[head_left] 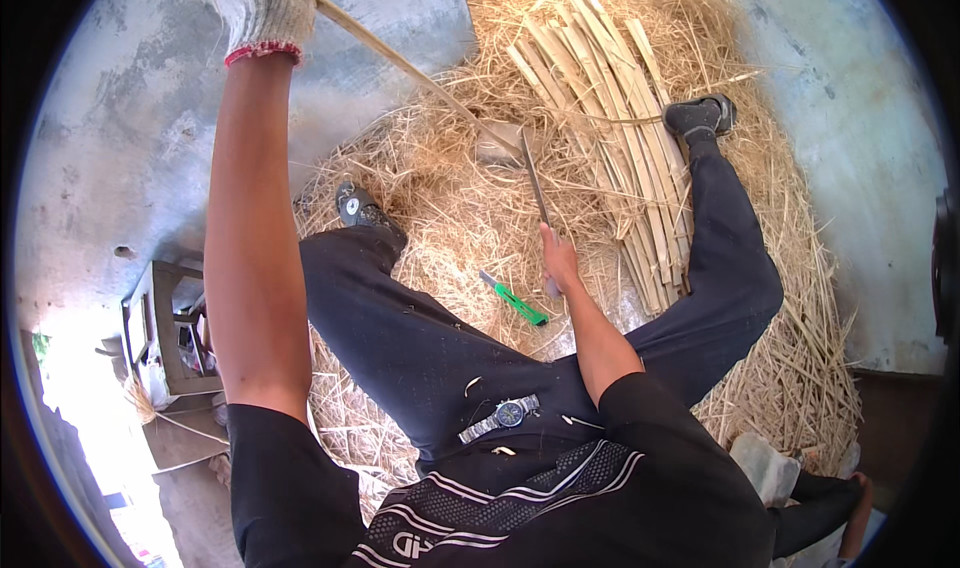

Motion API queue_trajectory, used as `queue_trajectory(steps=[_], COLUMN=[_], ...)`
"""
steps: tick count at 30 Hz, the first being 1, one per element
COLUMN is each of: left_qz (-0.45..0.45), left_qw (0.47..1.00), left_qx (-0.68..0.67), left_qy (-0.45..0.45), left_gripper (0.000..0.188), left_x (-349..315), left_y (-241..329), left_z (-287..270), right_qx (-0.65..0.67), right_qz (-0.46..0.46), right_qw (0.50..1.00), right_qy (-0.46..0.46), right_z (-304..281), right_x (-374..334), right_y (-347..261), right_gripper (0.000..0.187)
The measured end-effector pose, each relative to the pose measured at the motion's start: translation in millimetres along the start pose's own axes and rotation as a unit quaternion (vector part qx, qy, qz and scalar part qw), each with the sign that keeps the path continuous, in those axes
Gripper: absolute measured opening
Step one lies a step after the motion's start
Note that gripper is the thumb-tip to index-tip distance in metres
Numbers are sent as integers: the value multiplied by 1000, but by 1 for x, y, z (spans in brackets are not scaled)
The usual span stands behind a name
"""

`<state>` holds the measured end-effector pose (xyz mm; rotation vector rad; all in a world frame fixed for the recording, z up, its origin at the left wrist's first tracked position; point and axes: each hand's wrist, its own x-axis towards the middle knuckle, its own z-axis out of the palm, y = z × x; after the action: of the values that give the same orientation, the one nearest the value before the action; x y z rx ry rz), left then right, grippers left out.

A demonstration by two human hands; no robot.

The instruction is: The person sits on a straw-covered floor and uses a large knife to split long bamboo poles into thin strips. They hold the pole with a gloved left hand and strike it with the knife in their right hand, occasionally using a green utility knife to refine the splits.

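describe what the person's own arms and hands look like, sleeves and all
The left hand wears an off-white knitted glove with a red edge at the cuff. The right hand has no glove. The left forearm and right forearm are bare, below a short black left sleeve and matching right sleeve.

Head-worn fisheye view, faced steeply downward, looked from close above dark-trousered legs (pixel 400 313), out to loose golden straw (pixel 440 233) beyond

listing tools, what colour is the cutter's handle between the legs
The cutter's handle is green, clearest in the head view.
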<state>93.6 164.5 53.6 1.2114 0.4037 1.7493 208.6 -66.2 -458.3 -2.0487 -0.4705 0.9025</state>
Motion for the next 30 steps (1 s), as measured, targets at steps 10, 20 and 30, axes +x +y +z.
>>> queue_trajectory(steps=[10, 20, 30], left_qz=[-7, 28, 151], left_qw=[999, 999, 978], left_qx=[-32, 27, 85], left_qy=[-30, -2, 118], left_gripper=[55, 53, 46], left_x=[-4, -19, -23], left_y=[0, 3, -6], left_z=[-9, 17, 20], right_qx=[-20, 149, 76], right_qz=[-199, 111, -11], right_qw=[980, 980, 995], right_qy=[17, -78, -57], right_z=[-18, 3, 15], right_x=[-27, 6, -29], right_y=[-111, -26, -57], right_gripper=[62, 67, 69])
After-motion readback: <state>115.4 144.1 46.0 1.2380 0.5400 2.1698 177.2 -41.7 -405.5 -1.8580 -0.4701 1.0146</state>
